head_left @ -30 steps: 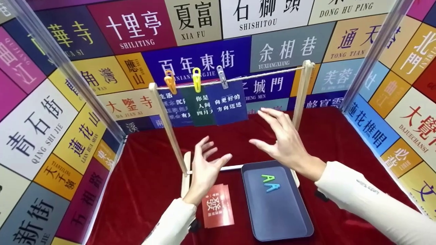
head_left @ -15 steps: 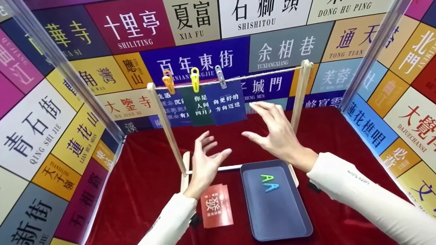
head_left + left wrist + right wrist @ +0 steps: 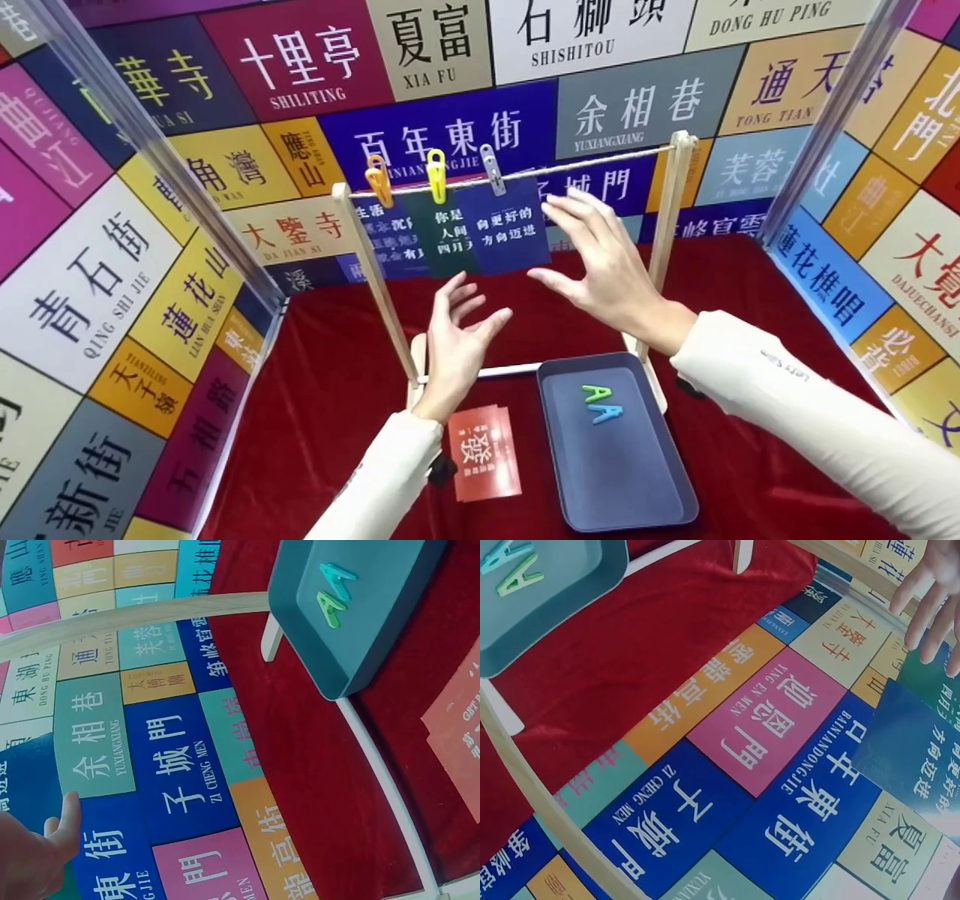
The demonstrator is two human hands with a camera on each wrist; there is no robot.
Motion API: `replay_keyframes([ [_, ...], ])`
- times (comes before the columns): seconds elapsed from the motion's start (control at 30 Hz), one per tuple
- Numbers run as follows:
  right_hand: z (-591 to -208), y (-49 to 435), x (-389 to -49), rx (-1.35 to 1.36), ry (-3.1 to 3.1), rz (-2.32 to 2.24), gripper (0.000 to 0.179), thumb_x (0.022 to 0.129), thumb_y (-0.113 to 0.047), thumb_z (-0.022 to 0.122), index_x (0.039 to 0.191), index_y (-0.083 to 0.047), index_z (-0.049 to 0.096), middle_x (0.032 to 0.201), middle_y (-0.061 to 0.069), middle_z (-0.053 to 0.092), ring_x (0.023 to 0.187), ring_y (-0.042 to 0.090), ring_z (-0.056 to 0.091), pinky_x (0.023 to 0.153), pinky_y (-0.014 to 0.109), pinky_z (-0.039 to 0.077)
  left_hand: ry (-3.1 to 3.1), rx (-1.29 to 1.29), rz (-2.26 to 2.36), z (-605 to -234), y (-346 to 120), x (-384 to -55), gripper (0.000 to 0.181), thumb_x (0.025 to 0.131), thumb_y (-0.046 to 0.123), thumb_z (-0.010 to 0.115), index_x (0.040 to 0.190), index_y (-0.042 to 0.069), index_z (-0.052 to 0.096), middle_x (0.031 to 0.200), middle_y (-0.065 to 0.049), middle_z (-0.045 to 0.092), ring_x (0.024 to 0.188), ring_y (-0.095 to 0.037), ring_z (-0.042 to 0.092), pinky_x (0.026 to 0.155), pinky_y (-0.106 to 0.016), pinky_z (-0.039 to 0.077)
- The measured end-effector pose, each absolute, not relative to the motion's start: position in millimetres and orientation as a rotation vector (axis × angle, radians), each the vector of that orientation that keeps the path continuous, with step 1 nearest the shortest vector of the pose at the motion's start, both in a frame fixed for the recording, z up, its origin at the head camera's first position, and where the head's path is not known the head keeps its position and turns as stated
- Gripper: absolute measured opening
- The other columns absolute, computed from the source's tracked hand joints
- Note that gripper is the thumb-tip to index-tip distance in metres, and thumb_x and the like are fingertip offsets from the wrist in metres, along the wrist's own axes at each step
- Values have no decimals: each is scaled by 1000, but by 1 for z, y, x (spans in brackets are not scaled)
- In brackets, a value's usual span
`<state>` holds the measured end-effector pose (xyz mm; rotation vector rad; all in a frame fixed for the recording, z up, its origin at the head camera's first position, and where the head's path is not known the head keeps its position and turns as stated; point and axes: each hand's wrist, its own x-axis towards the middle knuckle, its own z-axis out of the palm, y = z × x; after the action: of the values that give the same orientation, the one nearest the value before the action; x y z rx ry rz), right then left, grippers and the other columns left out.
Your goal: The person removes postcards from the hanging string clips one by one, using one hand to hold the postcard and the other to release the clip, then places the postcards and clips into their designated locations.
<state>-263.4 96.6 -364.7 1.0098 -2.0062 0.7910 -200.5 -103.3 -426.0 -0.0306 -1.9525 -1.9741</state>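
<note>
My left hand [image 3: 457,345] is raised just below the hanging cards, fingers loosely bent and holding nothing. It also shows in the left wrist view, where the hand [image 3: 37,851] is cut by the lower left corner. My right hand [image 3: 607,274] is lifted with spread fingers, its fingertips near the right edge of the blue card [image 3: 514,232]. A green card [image 3: 452,244] and a second blue card [image 3: 390,244] hang to the left. A grey clothespin [image 3: 492,171], a yellow clothespin [image 3: 436,176] and an orange clothespin [image 3: 379,181] fasten the cards to the string [image 3: 585,163].
A wooden frame [image 3: 664,217] carries the string. In front, a dark tray [image 3: 619,472] holds a green clothespin [image 3: 597,394] and a blue clothespin [image 3: 605,413]. Red cards [image 3: 486,454] lie left of the tray on red cloth [image 3: 300,420]. Printed panels stand around the back and sides.
Both hands have risen a little. The right hand has also shifted left, closer to the blue card. The hanging cards, tray and red cards stay as they were.
</note>
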Motion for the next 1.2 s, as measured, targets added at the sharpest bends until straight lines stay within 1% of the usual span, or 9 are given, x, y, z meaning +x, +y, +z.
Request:
replay_keyframes([
  [0.1,-362,95,-267,1012,-2007,783,74,82,-29,84,142,0,52,146,17,54,143,37,40,127,43,30,-1942,-35,-1969,-424,-103,-203,74,82,5,82,145,2,43,134,-20,55,121,-31,62,96,-40,61],
  [0.27,-355,91,-272,1023,-1990,782,75,83,-30,83,143,1,51,146,17,54,144,36,40,127,43,29,-1956,-36,-1916,-423,-105,-207,71,82,4,82,143,3,46,132,-20,57,119,-30,63,94,-40,62],
  [0.6,-339,87,-283,1031,-1985,794,76,81,-33,84,141,2,53,144,17,56,142,36,43,127,42,29,-1974,-11,-1881,-426,-105,-215,69,81,6,83,140,3,48,131,-19,58,118,-30,64,91,-35,63],
  [0.83,-333,83,-289,1049,-1986,798,76,81,-33,83,141,3,52,144,18,57,139,35,46,125,45,32,-1966,8,-1883,-426,-103,-222,67,80,5,84,138,3,49,130,-21,59,116,-29,65,90,-32,63],
  [0.97,-328,81,-293,1045,-2023,807,74,82,-33,81,141,3,52,143,20,57,138,36,48,124,47,33,-1939,45,-1898,-425,-104,-227,66,78,3,84,136,2,51,128,-20,60,115,-29,65,90,-32,63],
  [1.13,-317,76,-297,1009,-2105,866,70,85,-33,77,141,1,52,142,21,57,137,36,48,126,44,31,-1916,99,-1888,-421,-105,-234,63,78,2,84,133,2,53,126,-19,62,113,-29,67,91,-33,63],
  [1.2,-313,74,-298,990,-2135,885,68,86,-33,76,141,0,53,142,20,57,137,35,49,126,44,30,-1906,123,-1891,-420,-105,-236,62,78,2,84,132,1,54,125,-19,63,113,-30,67,92,-34,62],
])
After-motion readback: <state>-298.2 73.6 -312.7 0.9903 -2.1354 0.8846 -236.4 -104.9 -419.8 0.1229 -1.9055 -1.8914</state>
